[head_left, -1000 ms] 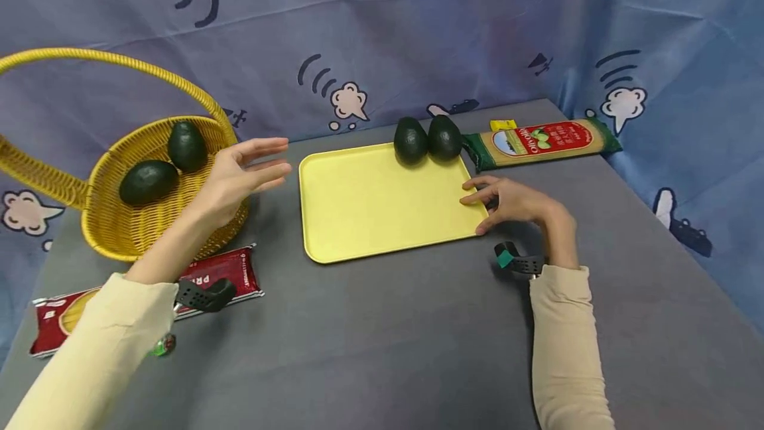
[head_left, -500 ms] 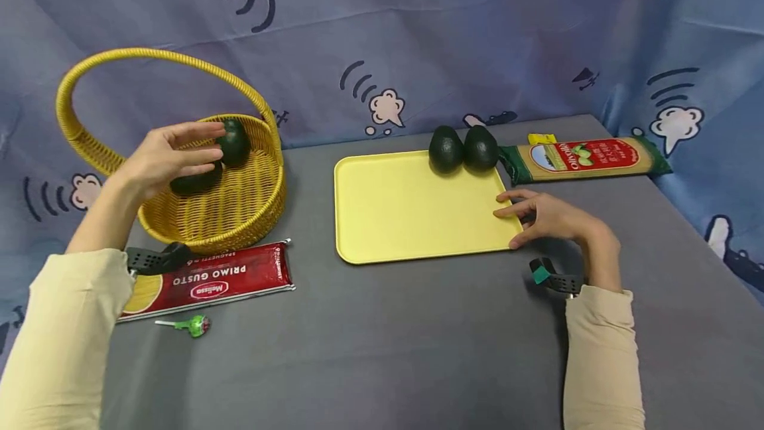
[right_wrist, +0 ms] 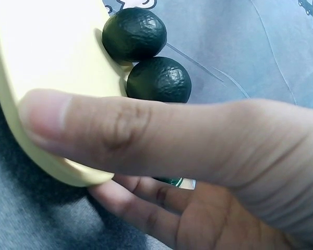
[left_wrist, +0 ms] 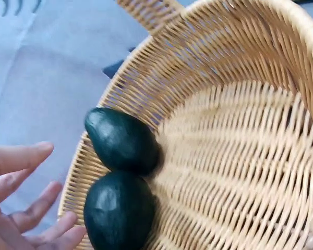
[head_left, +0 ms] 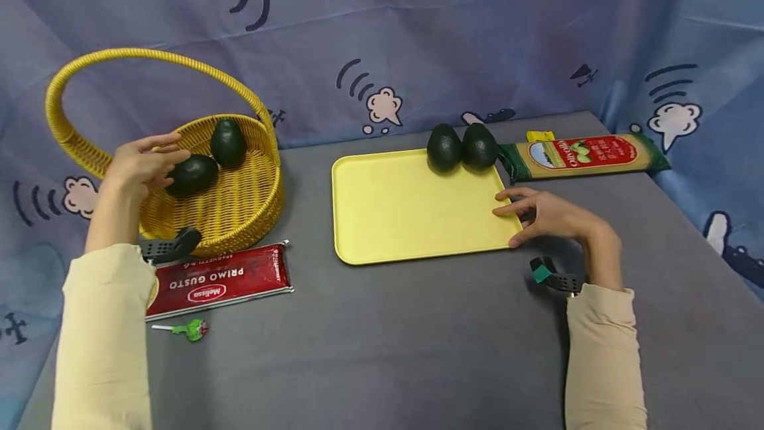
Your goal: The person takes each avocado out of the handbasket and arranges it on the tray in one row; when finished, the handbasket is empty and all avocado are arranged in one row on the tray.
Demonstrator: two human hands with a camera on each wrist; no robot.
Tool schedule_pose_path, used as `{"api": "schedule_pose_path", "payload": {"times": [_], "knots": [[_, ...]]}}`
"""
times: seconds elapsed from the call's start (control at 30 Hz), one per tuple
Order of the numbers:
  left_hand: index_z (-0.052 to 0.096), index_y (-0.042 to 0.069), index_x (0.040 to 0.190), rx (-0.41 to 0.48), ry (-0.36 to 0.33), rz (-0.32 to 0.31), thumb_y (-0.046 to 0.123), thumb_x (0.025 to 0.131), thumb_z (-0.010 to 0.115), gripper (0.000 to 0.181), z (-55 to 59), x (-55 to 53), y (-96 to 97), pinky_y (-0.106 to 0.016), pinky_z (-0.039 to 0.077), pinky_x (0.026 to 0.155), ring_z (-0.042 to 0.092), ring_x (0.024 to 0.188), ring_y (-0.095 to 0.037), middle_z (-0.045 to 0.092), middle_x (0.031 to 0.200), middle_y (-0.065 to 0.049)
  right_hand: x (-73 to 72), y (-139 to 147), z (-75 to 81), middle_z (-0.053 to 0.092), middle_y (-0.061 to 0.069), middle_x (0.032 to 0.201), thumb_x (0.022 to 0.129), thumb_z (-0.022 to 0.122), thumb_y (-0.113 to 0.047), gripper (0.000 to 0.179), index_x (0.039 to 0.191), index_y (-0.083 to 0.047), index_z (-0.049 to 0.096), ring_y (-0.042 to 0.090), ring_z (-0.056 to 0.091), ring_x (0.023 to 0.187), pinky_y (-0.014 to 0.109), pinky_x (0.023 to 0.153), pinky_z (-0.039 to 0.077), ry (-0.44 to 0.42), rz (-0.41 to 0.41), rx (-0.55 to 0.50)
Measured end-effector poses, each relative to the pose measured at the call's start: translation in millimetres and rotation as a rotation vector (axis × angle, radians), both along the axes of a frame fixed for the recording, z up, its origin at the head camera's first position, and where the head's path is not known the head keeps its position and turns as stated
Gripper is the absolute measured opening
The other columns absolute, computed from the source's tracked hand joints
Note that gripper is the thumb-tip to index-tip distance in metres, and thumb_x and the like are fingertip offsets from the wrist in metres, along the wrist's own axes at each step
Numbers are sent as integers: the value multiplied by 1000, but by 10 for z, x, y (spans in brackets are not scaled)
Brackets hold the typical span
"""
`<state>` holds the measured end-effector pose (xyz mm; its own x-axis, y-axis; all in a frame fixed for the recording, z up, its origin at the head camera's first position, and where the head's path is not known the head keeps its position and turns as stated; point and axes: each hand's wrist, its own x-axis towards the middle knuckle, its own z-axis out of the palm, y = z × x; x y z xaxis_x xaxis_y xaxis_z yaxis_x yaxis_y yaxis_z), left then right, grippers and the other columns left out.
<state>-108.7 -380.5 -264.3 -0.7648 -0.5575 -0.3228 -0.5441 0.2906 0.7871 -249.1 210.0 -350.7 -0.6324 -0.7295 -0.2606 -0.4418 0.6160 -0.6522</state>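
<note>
My left hand (head_left: 140, 168) is held over the left side of the yellow wicker basket (head_left: 271, 201), fingers apart and holding nothing. Two dark green avocados lie in the basket: one avocado (head_left: 193, 175) is close to the fingertips, the other avocado (head_left: 228, 143) is behind it. In the left wrist view the fingers (left_wrist: 36, 208) are beside the nearer avocado (left_wrist: 120, 211). My right hand (head_left: 555, 216) holds the right front corner of the yellow tray (head_left: 400, 211), its thumb (right_wrist: 47, 117) and fingers bent around the edge. Two more avocados (head_left: 444, 148) sit at the tray's back right.
A green-ended spaghetti pack (head_left: 587, 154) lies behind the right hand, with a small yellow packet (head_left: 540, 136) behind it. A red spaghetti pack (head_left: 227, 282) lies in front of the basket, a green lollipop (head_left: 193, 330) nearer me. Patterned cloth (head_left: 418, 38) hangs behind the table.
My left hand has moved left from the basket's right side, across the avocados, to the basket's left side. My right hand stays at the tray's corner. The head view has shifted left.
</note>
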Motion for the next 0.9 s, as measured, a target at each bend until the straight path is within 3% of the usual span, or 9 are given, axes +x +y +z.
{"api": "schedule_pose_path", "payload": {"times": [0.13, 0.23, 0.3, 0.4, 0.5, 0.63, 0.7, 0.77, 0.9], "knots": [[38, 29, 148, 89, 3, 80, 40, 89, 66, 67, -3, 12, 35, -15, 52, 64, 47, 88, -8, 48, 133, 5, 14, 17, 42, 39, 22, 143, 73, 84, -22, 66, 129, 3, 59, 41, 29, 133, 56, 99, 38, 6, -7, -17], [23, 29, 154, 205, -11, 88, 39, 91, 62, 74, -16, 28, 73, -15, 52, 64, 46, 116, -18, 16, 158, -2, 18, 33, 51, 40, 22, 143, 73, 84, -22, 66, 129, 3, 59, 41, 29, 133, 56, 98, 38, 16, -5, -17], [9, 30, 155, 312, -6, 110, 39, 93, 58, 80, -36, 34, 88, -20, 53, 75, 30, 136, -25, -2, 160, 2, 17, 36, 50, 39, 22, 143, 74, 84, -22, 66, 129, 3, 59, 41, 28, 133, 56, 99, 38, 9, -4, -15], [14, 37, 152, 551, 31, 230, 37, 93, 57, 73, -70, 1, 102, -32, 40, 104, 13, 143, -15, -2, 159, 7, 11, 30, 54, 38, 22, 143, 75, 83, -22, 65, 130, 3, 58, 41, 29, 133, 56, 99, 38, -11, -14, -12], [17, 37, 148, 708, 57, 419, 33, 93, 59, 69, -128, -99, 82, -38, 17, 115, 9, 142, -7, -3, 157, 13, 10, 27, 60, 38, 21, 144, 75, 83, -22, 65, 130, 3, 58, 41, 28, 133, 57, 100, 37, -30, -24, -9], [33, 34, 140, 713, 94, 568, 28, 95, 58, 52, -192, -251, 96, -41, 17, 114, 13, 139, -6, 8, 154, 17, 10, 31, 63, 38, 21, 144, 75, 83, -22, 64, 130, 2, 58, 40, 27, 133, 56, 100, 37, -31, -31, 5], [43, 31, 126, 696, 92, 585, 25, 94, 58, 36, -217, -302, 120, -42, 18, 114, 20, 137, -7, 21, 147, 19, 7, 23, 60, 38, 21, 144, 76, 83, -21, 63, 129, 2, 59, 39, 31, 131, 54, 98, 41, -26, -25, 9], [42, 31, 129, 700, 69, 546, 26, 96, 54, 36, -176, -297, 197, -42, 15, 114, 20, 138, -8, 21, 148, 17, 6, 6, 61, 39, 21, 144, 76, 83, -21, 63, 129, 2, 60, 38, 34, 130, 51, 95, 44, -17, -18, 16], [11, 31, 153, 700, 12, 454, 28, 96, 52, 69, -187, -285, 201, -44, 13, 114, 10, 143, -11, 6, 157, 11, 10, -35, 64, 39, 21, 144, 76, 83, -21, 62, 129, 2, 60, 39, 33, 131, 52, 96, 43, -24, -13, 7]]}}
